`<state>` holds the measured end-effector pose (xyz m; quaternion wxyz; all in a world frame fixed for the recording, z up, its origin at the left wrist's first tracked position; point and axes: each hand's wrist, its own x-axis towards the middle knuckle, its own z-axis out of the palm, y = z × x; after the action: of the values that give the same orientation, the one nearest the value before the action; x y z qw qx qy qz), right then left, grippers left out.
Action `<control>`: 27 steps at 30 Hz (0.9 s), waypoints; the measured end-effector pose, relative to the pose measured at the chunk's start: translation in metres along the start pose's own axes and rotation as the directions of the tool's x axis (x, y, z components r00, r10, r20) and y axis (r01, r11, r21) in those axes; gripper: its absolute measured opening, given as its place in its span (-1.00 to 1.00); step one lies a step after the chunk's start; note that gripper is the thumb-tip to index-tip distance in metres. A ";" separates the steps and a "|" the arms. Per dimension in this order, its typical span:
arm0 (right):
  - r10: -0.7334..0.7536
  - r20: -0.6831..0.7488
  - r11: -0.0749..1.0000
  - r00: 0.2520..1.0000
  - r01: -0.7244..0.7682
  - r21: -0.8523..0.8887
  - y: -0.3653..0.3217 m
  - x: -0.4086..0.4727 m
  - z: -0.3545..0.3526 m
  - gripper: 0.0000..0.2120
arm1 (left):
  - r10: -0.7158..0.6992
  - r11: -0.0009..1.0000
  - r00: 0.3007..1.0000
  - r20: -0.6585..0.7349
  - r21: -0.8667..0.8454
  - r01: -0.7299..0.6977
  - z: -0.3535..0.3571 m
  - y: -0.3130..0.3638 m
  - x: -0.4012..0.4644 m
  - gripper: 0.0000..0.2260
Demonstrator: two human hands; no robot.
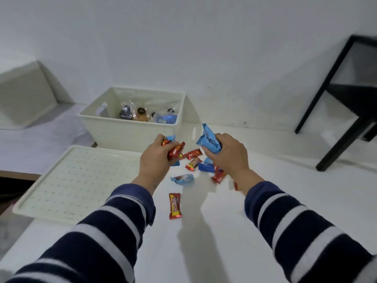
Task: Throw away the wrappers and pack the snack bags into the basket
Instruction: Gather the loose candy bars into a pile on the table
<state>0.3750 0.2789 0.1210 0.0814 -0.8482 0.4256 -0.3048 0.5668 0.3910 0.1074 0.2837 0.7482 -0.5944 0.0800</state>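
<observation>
In each hand, snack bags.

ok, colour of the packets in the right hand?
Blue packets, gripped in the right hand; head view.

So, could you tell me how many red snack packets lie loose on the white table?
4 plainly: two red snack packets between the left hand and right hand, one under the right wrist, one alone nearest the camera. Half-hidden red scraps may be more.
</observation>
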 end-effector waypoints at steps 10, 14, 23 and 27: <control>-0.134 -0.099 0.987 0.986 0.141 0.072 -0.109 0.121 0.018 -0.73 | -0.038 0.999 0.991 -0.131 0.008 0.039 -0.067 -0.091 0.083 -0.74; -0.132 -0.091 0.987 0.987 0.140 0.084 -0.153 0.175 0.052 -0.72 | -0.063 0.998 0.995 -0.077 -0.010 0.063 -0.083 -0.145 0.130 -0.74; 0.148 0.185 0.963 0.972 -0.184 0.196 -0.209 0.253 0.178 -0.69 | -0.258 0.966 0.871 0.418 0.091 0.243 -0.048 -0.268 0.227 -0.71; 0.374 0.555 0.890 0.743 -0.456 0.010 -0.212 0.265 0.243 -0.64 | -0.316 0.943 0.656 0.686 0.151 0.297 -0.003 -0.307 0.239 -0.73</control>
<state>0.7798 0.1773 0.1296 0.3245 -0.7742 0.5402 -0.0583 0.9211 0.2316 0.1182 0.0365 0.8147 -0.5214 -0.2512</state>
